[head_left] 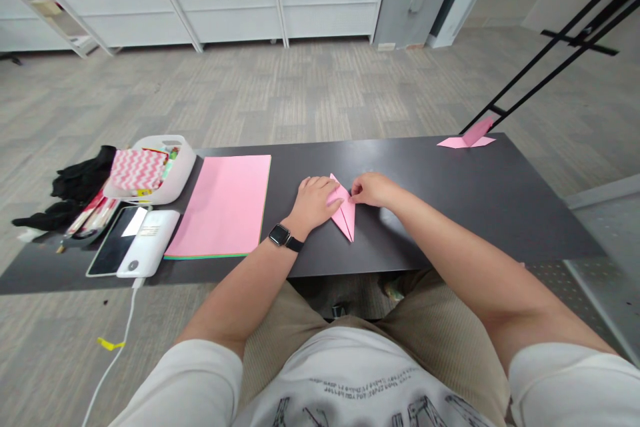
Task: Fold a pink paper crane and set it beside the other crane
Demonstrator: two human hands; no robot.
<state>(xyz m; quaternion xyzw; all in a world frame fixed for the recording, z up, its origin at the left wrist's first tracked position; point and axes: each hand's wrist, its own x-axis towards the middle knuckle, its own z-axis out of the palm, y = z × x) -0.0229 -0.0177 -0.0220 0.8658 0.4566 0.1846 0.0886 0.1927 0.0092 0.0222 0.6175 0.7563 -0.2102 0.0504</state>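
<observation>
A folded piece of pink paper [345, 217], diamond-shaped with a slit down its lower half, lies on the dark table [400, 247] in front of me. My left hand [316, 201] rests over its left side, fingers stretched out and the thumb pressing on the paper. At the paper's right edge is my right hand [373, 189], its thumb and fingertips pinched on that edge. Part of the paper is hidden under the left hand.
Left of my hands lies a stack of pink paper [225, 203]. Beyond it are a white power bank [149, 243] with a cable, a phone [117, 240], a white basket [183, 170] and black cloth [85, 173]. A folded pink paper piece [470, 140] stands at the far right edge.
</observation>
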